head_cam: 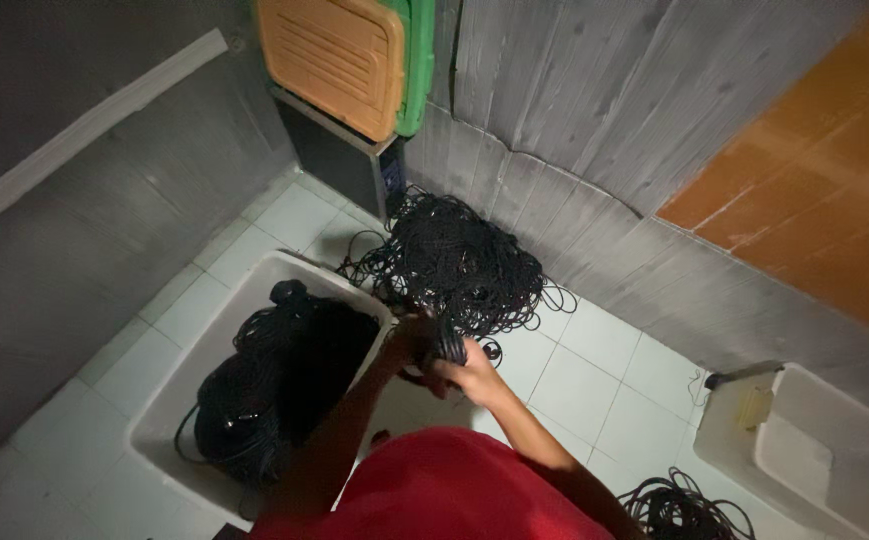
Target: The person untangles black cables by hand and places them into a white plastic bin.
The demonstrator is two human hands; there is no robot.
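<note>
Gripping a bunch of black rubber rings [451, 345] with both your left hand [409, 348] and right hand [469, 372] closed around it, beside the tangled pile [454, 262] (heaped on the tiled floor [574, 385]), you'd do well to lift slowly so snagged loops slip free.

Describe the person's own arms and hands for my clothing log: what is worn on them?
Both arms are bare along all that shows: no sleeves in view, only a red garment over the body at the bottom of the picture. The left hand and right hand wear no gloves. The light is too dim to tell rings, watch or other small markings.
</note>
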